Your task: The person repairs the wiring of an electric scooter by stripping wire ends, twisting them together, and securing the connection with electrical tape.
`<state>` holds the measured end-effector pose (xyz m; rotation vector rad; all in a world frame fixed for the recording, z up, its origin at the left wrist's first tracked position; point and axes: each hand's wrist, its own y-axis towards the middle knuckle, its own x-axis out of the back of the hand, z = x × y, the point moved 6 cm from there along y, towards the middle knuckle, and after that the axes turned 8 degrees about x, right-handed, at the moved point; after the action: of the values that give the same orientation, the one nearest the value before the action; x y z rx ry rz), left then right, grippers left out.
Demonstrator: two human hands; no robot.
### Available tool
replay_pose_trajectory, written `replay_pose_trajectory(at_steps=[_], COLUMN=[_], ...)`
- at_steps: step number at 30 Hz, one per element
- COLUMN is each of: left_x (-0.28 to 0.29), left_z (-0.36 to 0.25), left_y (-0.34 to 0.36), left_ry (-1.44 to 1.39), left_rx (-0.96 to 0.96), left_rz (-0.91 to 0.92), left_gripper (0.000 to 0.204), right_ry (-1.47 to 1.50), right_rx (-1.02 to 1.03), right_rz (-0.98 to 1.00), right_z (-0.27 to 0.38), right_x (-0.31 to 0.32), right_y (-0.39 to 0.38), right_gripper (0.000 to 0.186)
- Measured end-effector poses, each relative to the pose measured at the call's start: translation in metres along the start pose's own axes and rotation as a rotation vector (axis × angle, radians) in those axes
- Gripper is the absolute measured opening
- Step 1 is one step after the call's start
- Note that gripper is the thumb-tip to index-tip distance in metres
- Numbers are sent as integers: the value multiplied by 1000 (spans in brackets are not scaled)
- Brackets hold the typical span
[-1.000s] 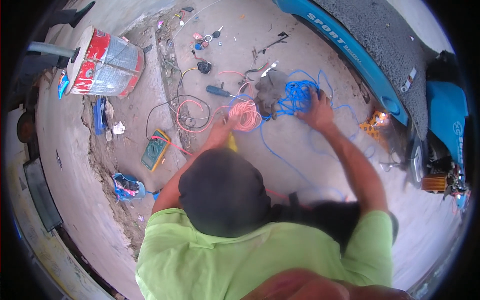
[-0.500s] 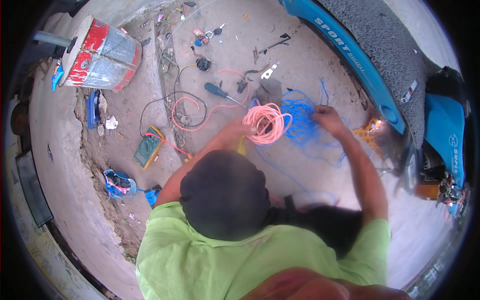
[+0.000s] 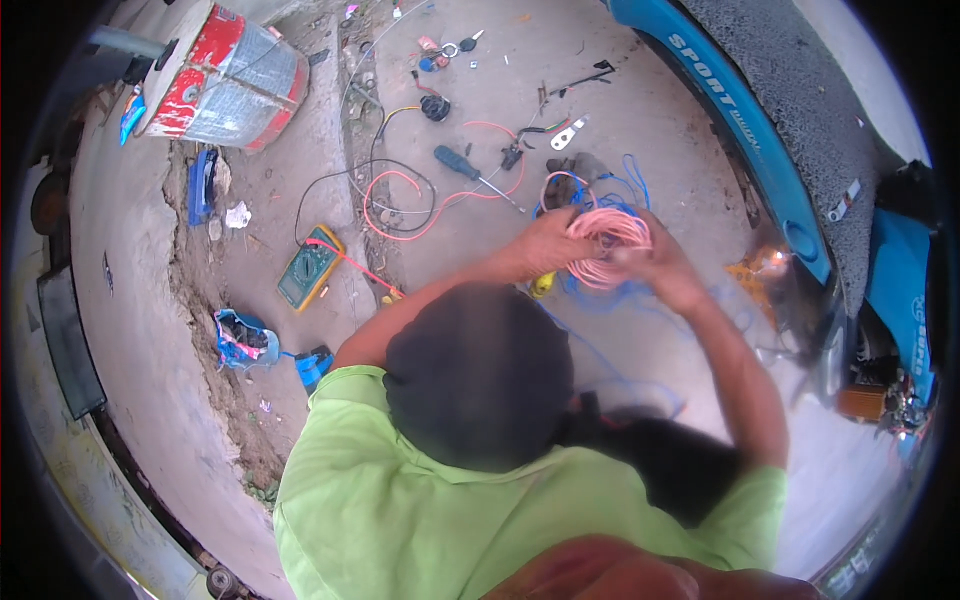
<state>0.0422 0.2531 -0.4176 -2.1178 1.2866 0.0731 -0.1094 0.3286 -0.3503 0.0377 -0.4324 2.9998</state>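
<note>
left hand (image 3: 548, 245) grips pink coil (image 3: 607, 232), right hand (image 3: 666, 264) curled against it.

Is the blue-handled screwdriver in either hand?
No, the blue-handled screwdriver lies on the ground; the left hand holds the pink wire coil, and the right hand is at it.

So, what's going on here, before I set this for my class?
A person's left hand grips a coil of pink wire, while the right hand, blurred, is at the coil's other side. Loose blue wire shows around and beneath it. Off to the left, a screwdriver and a multimeter lie on the ground, neither in hand.
</note>
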Motion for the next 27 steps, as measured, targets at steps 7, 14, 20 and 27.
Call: replay_pose_trajectory(at_steps=[7, 14, 20, 27], left_x=[14, 67, 61, 86], left_z=[-21, 48, 72, -84], left_y=[-22, -9, -10, -54], left_ry=[29, -46, 363, -31], left_rx=[6, 82, -51, -465], left_rz=[-103, -326, -469, -341], left_gripper=[63, 58, 52, 77], right_ry=[-329, -185, -68, -138], right_rx=[-152, 2, 126, 177], right_rz=[-189, -444, -391, -272], right_z=[-4, 51, 98, 150], right_x=[48, 142, 135, 110], right_y=[9, 5, -27, -37], right_gripper=[26, 21, 41, 45])
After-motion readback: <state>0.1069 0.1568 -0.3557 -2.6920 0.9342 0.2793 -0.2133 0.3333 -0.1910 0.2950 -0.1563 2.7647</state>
